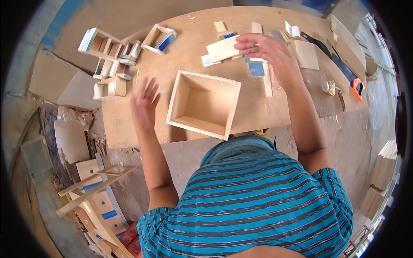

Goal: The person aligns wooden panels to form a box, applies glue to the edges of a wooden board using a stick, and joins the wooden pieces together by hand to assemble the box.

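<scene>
An open wooden box (206,103) rests on the worktable near its front edge, its hollow side facing up. My left hand (146,101) hovers to the left of the box, slightly blurred, fingers apart and holding nothing. At the upper right, my right hand (269,53) is over several thin wooden pieces. Its fingertips overlap the right end of a pale flat board (222,48); whether they touch it cannot be made out. The fingers are extended, not wrapped round anything. Below that hand lies a blue-faced square piece (256,69).
Small wooden boxes (110,87) stand at the table's left. A handsaw with an orange handle (357,89) and a small jar (329,87) lie at the right. A wooden frame (97,189) leans below left. Stacked boards (383,165) are at far right.
</scene>
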A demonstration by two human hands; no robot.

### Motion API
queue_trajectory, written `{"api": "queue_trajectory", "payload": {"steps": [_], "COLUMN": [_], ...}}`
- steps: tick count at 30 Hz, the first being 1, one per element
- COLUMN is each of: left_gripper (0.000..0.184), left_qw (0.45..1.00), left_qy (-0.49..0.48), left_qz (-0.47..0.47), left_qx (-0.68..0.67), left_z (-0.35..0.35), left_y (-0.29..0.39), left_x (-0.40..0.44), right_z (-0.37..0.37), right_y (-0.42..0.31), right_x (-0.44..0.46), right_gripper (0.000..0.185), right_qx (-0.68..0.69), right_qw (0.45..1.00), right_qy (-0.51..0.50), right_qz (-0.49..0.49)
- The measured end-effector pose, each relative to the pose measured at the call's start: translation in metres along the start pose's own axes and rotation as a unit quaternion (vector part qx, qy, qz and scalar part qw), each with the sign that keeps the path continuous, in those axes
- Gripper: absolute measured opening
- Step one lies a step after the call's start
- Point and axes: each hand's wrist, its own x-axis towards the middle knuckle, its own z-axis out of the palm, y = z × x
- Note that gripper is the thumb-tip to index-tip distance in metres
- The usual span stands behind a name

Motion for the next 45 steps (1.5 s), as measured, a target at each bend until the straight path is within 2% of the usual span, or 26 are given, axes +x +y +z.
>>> {"api": "queue_trajectory", "payload": {"steps": [1, 3, 6, 7, 8, 9, 11, 13, 16, 17, 20, 24, 25, 28, 32, 33, 36, 37, 40, 43, 45], "left_gripper": [0.071, 0.069, 0.063, 0.06, 0.056, 0.057, 0.064, 0.075, 0.085, 0.085, 0.087, 0.072, 0.064, 0.062, 0.062, 0.062, 0.06, 0.052, 0.042, 0.03, 0.026], "left_qw": [0.999, 0.995, 0.985, 0.98, 0.976, 0.969, 0.939, 0.886, 0.83, 0.795, 0.755, 0.753, 0.761, 0.741, 0.729, 0.701, 0.72, 0.686, 0.714, 0.8, 0.824], "left_qy": [0.03, 0.094, 0.16, 0.191, 0.207, 0.213, 0.205, 0.179, 0.224, 0.219, 0.282, 0.356, 0.381, 0.416, 0.493, 0.515, 0.533, 0.56, 0.53, 0.53, 0.529], "left_qz": [0.017, 0.022, 0.016, 0.006, 0.034, 0.05, 0.089, 0.125, 0.107, 0.101, 0.038, 0.023, 0.036, 0.049, 0.055, 0.056, 0.09, 0.113, 0.089, 0.033, 0.067], "left_qx": [-0.002, 0.013, 0.057, 0.058, 0.049, 0.117, 0.261, 0.408, 0.499, 0.556, 0.591, 0.553, 0.524, 0.525, 0.471, 0.49, 0.436, 0.451, 0.448, 0.28, 0.192], "left_z": [-0.005, -0.007, 0.0, 0.006, 0.006, 0.013, 0.036, 0.068, 0.125, 0.127, 0.159, 0.194, 0.202, 0.203, 0.214, 0.217, 0.222, 0.228, 0.226, 0.22, 0.221], "left_y": [0.0, -0.005, -0.029, -0.04, -0.06, -0.075, -0.097, -0.114, -0.134, -0.148, -0.167, -0.178, -0.18, -0.193, -0.186, -0.186, -0.185, -0.185, -0.183, -0.191, -0.193], "left_x": [-0.01, -0.036, -0.078, -0.092, -0.104, -0.117, -0.143, -0.164, -0.172, -0.173, -0.166, -0.156, -0.155, -0.156, -0.151, -0.15, -0.15, -0.148, -0.15, -0.148, -0.142], "right_z": [-0.006, -0.015, -0.014, -0.013, -0.01, -0.008, -0.003, -0.004, -0.011, -0.012, -0.015, -0.016, -0.016, -0.018, -0.016, -0.014, -0.006, -0.004, -0.005, -0.005, -0.004], "right_y": [0.003, 0.04, 0.084, 0.103, 0.125, 0.14, 0.149, 0.154, 0.16, 0.162, 0.166, 0.171, 0.171, 0.17, 0.183, 0.189, 0.205, 0.208, 0.21, 0.203, 0.201], "right_x": [0.001, 0.007, 0.0, -0.005, -0.01, -0.016, -0.026, -0.027, -0.022, -0.02, -0.014, -0.015, -0.015, -0.016, -0.007, -0.006, -0.003, -0.003, -0.003, -0.006, -0.002], "right_gripper": [0.046, 0.036, 0.031, 0.03, 0.028, 0.027, 0.027, 0.03, 0.031, 0.032, 0.033, 0.036, 0.037, 0.042, 0.048, 0.051, 0.06, 0.063, 0.065, 0.062, 0.061], "right_qx": [-0.018, -0.024, -0.1, -0.142, -0.182, -0.221, -0.226, -0.223, -0.184, -0.182, -0.188, -0.208, -0.208, -0.238, -0.178, -0.149, -0.104, -0.097, -0.085, -0.02, -0.019], "right_qw": [1.0, 0.996, 0.97, 0.971, 0.969, 0.961, 0.961, 0.959, 0.966, 0.963, 0.954, 0.94, 0.938, 0.927, 0.935, 0.944, 0.949, 0.948, 0.948, 0.949, 0.953], "right_qy": [-0.008, -0.027, -0.099, -0.116, -0.135, -0.156, -0.159, -0.171, -0.183, -0.194, -0.225, -0.247, -0.246, -0.269, -0.303, -0.293, -0.295, -0.3, -0.307, -0.311, -0.303], "right_qz": [0.006, 0.082, 0.199, 0.151, 0.101, 0.051, 0.009, -0.03, -0.02, -0.032, -0.062, -0.11, -0.129, -0.11, -0.04, -0.034, -0.032, -0.031, -0.005, 0.038, 0.023]}}
